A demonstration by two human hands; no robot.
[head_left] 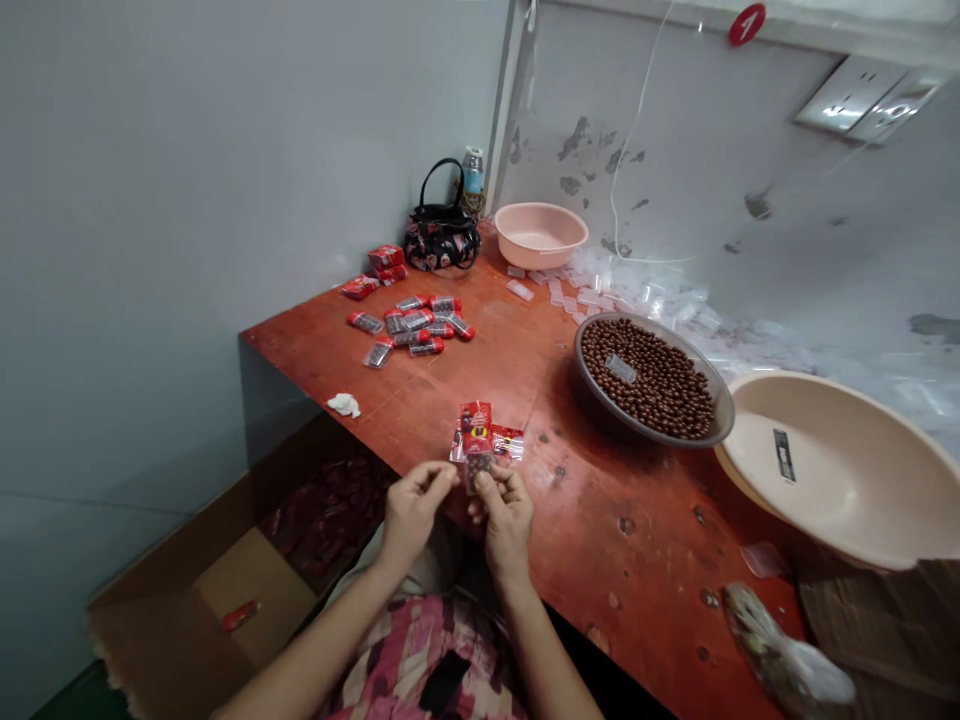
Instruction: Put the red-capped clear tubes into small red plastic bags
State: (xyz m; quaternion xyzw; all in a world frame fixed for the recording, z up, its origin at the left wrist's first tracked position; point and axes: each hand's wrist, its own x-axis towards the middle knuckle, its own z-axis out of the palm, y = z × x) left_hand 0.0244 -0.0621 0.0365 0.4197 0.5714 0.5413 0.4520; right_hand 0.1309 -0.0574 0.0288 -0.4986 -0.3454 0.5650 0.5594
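My right hand (507, 515) grips a small clear packet of brown balls (480, 463) at the table's front edge, thumb on its face. The packet's upper part meets a red printed wrapper (475, 425); whether the two are joined I cannot tell. More red wrapping (510, 442) lies on the table behind it. Just left of the packet, my left hand (417, 505) is closed in a pinch, and anything between its fingertips is too small to make out. To the right, a grey bowl (727, 412) holds many brown balls (660, 375) with a clear plastic piece (620, 368) on top.
Filled red-capped packets (418, 320) lie in a loose group at back left, near a handbag (442, 240). Two pink basins (541, 235) and scattered clear plastic cases (675, 300) line the wall side. Below left stands a cardboard box (255, 590) with red wrappers.
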